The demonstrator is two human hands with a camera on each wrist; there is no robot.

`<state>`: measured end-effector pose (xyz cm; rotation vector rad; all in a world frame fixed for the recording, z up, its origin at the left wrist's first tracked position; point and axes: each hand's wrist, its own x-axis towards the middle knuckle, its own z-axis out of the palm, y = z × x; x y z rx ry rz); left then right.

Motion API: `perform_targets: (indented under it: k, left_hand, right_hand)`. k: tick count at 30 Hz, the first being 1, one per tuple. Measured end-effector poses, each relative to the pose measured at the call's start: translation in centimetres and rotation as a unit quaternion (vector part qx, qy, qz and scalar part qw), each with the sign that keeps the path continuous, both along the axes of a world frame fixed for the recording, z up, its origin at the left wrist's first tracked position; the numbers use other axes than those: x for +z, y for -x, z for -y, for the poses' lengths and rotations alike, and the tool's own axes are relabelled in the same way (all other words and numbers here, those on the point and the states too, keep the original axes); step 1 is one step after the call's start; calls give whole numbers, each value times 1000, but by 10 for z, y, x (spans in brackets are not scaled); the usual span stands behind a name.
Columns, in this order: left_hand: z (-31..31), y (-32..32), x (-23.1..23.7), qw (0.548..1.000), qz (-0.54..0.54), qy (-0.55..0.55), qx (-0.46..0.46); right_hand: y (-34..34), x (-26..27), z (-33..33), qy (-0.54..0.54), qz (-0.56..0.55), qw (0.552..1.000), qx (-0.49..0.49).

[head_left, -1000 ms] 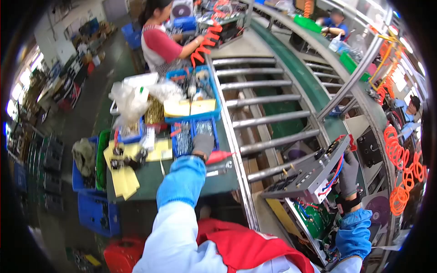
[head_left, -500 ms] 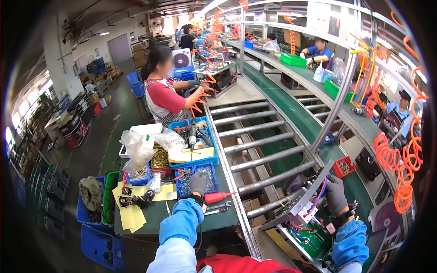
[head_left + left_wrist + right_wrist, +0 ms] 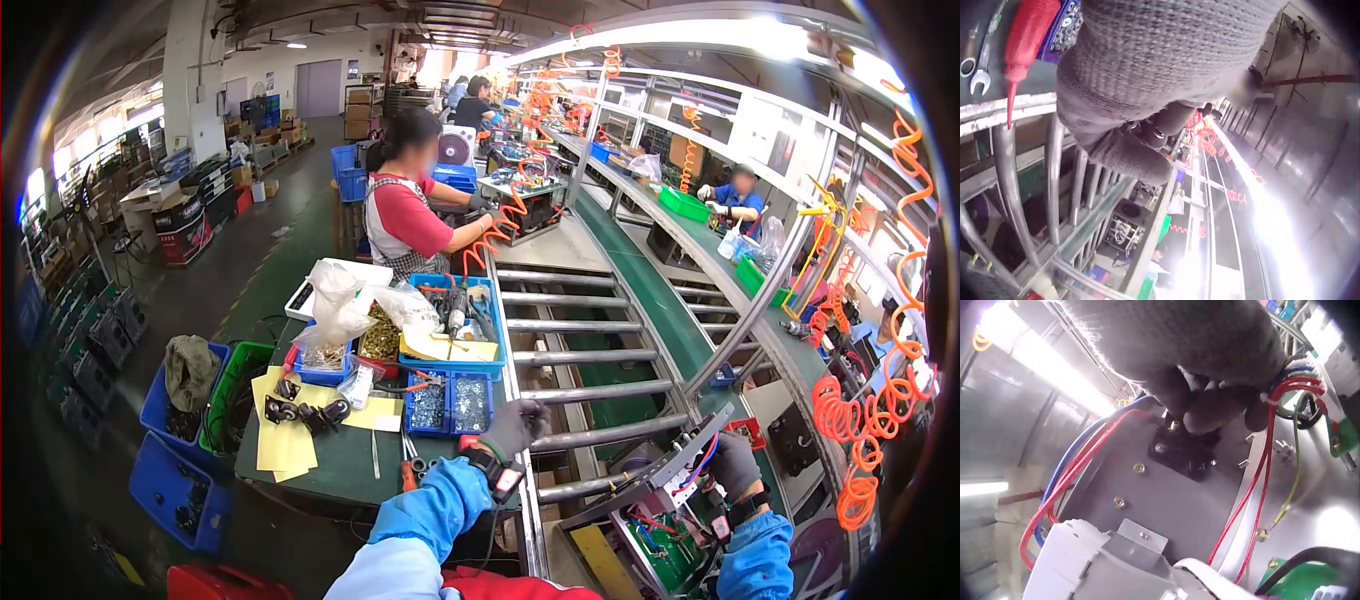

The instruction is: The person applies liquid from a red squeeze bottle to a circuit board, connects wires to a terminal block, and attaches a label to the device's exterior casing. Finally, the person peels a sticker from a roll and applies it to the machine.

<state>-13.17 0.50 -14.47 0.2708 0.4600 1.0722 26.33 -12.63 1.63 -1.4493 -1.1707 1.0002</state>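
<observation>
Clamped between the bent fingers of the gloved left hand (image 3: 514, 428) are small shiny metal parts (image 3: 1159, 133), mid-frame in the left wrist view; the gloved right hand (image 3: 736, 468) bends its fingers at the grey panel, though whether they clamp anything I cannot tell; a roller conveyor (image 3: 585, 358) fills the middle of the head view; the grey panel (image 3: 1172, 506) stands tilted at the head view's lower right, above a green circuit board (image 3: 682, 565); a two-part blue bin (image 3: 447, 405) of small hardware sits left of the left hand; a red bottle (image 3: 1027, 47) and spanner (image 3: 984, 69) lie upper left in the left wrist view.
</observation>
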Motion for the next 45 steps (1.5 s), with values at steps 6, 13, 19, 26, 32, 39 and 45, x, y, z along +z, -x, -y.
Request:
perform_targets:
  k: [6,13,19,26,32,39,45]
  left_hand:
    - [25,-43,42,994,-18,-40,-97]
    - [69,-66,115,980,-112,-108,-127]
    - [98,-63,184,955,-60,-81,-279]
    - [120,-72,228,932,-125,-163,-299]
    - [128,-90,232,908,-80,-193,-363]
    - [135,-98,238,911,-82,-165,-370]
    - [129,-103,235,918,-84,-174,-346]
  right_hand:
    - [-17,-22,-7,-49,115,992,34]
    - [17,-5,-20,-29,22,992,-119]
    - [42,25,-3,-15,63,997,-36]
    - [62,83,40,-142,188,972,8]
    - [105,111,79,-267,178,932,169]
    - [95,99,75,-320,269,893,165]
    - [91,89,72,-263,203,943,5]
